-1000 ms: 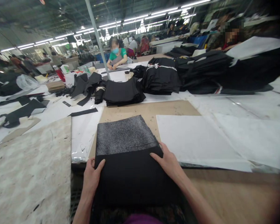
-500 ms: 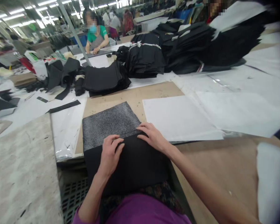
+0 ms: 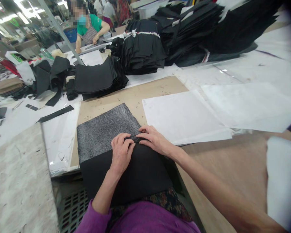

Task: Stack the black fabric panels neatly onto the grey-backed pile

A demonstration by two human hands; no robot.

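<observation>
A black fabric piece (image 3: 135,174) hangs over the table's front edge toward the lap, with a speckled grey panel (image 3: 106,129) lying beyond it on brown board. My left hand (image 3: 121,152) pinches the fabric where black meets grey, thumb and fingers close together. Just to its right, my right hand (image 3: 155,139) grips the same fold near the right edge of the panel. Between the fingertips of both hands the cloth is slightly bunched.
Stacked black pieces (image 3: 94,79) and a tied black bundle (image 3: 144,48) stand behind the board. White paper (image 3: 181,116) lies to the right. A pale board (image 3: 16,181) is at the left. Across the table, a person in green (image 3: 92,29) works by a slanted pole (image 3: 60,30).
The view has shifted, so the table things appear further left and mostly higher. My left hand has moved closer to my right hand, and the fabric between them is now bunched.
</observation>
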